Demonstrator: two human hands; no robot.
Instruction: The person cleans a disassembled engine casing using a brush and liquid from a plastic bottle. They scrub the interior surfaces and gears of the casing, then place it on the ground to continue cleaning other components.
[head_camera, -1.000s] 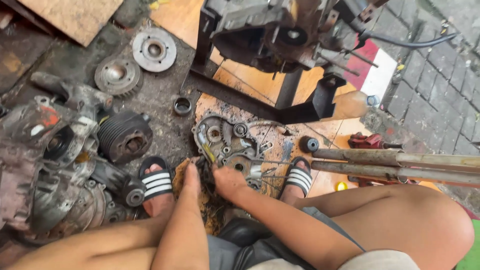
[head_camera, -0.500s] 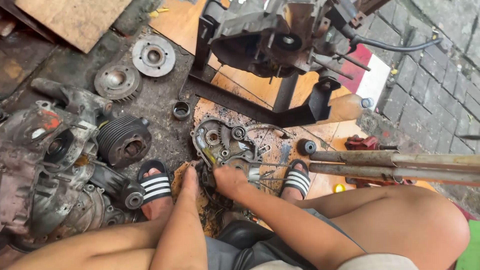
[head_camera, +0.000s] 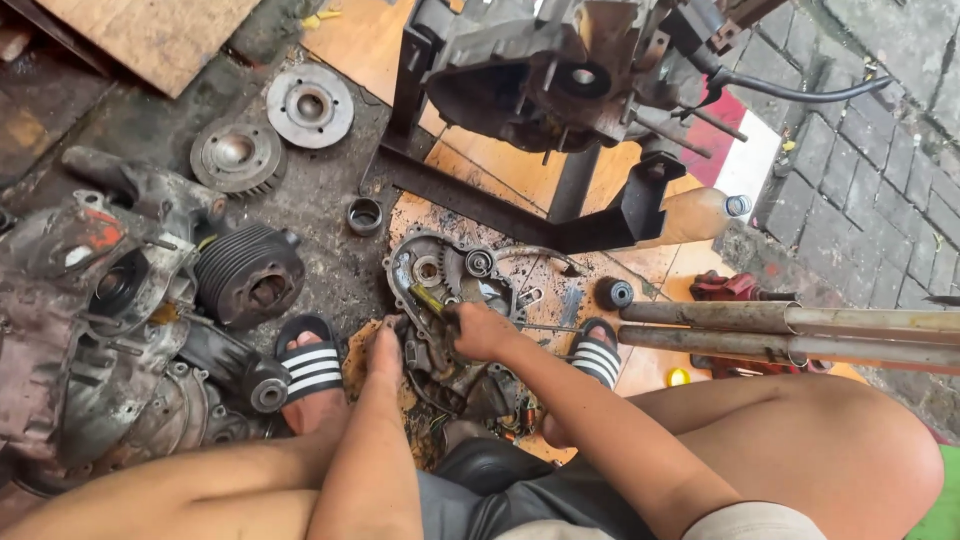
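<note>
Greasy workshop floor (head_camera: 330, 215) is unchanged; the grey metal engine cover (head_camera: 450, 285) is still steadied by the left hand (head_camera: 388, 345), while a yellow-handled tool (head_camera: 428, 298) stays gripped by the right hand (head_camera: 480, 330), barely shifted.

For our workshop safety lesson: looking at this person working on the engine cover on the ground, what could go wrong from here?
1. The right hand drives a yellow-handled tool into the engine cover close to the left hand; a slip could jab bare fingers.
2. Feet in open sandals sit among heavy metal parts like the finned cylinder.
3. The mounted engine overhangs the work area.
</note>
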